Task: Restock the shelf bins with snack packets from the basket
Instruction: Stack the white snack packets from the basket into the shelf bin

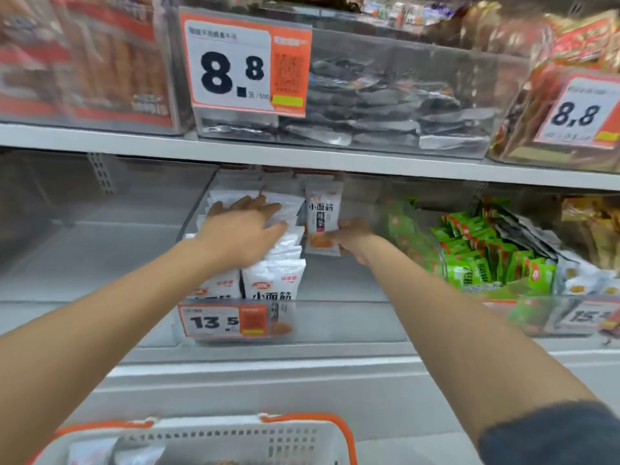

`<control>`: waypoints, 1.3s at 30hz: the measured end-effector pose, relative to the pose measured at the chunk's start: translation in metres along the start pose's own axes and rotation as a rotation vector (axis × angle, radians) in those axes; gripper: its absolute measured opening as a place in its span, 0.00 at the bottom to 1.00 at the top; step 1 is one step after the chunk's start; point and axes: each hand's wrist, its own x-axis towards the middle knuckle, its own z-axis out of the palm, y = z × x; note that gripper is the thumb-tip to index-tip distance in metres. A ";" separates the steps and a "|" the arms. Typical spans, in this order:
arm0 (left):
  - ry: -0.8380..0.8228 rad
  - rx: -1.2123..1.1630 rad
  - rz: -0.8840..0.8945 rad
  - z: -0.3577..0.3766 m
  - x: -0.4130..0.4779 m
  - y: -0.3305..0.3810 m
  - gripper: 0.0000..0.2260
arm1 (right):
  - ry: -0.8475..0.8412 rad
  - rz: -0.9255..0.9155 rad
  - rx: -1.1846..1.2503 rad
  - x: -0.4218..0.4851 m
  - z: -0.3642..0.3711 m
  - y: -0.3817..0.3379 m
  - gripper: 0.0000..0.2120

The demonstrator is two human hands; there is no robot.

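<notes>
A clear shelf bin on the lower shelf holds a row of upright white snack packets along its left side. My left hand lies flat with straight fingers on top of that row, deep in the bin. My right hand grips one white packet by its lower edge and holds it upright just right of the row. The white basket with orange rim sits at the bottom, with a few white packets inside.
A 13.5 price tag hangs on the bin's front. To the right is a bin of green packets. The upper shelf carries a bin of dark silver packets with an 8.8 tag, close above my hands.
</notes>
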 end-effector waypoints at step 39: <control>0.510 -0.256 0.059 -0.006 -0.034 0.012 0.12 | 0.424 -0.409 -0.197 -0.108 0.004 -0.012 0.11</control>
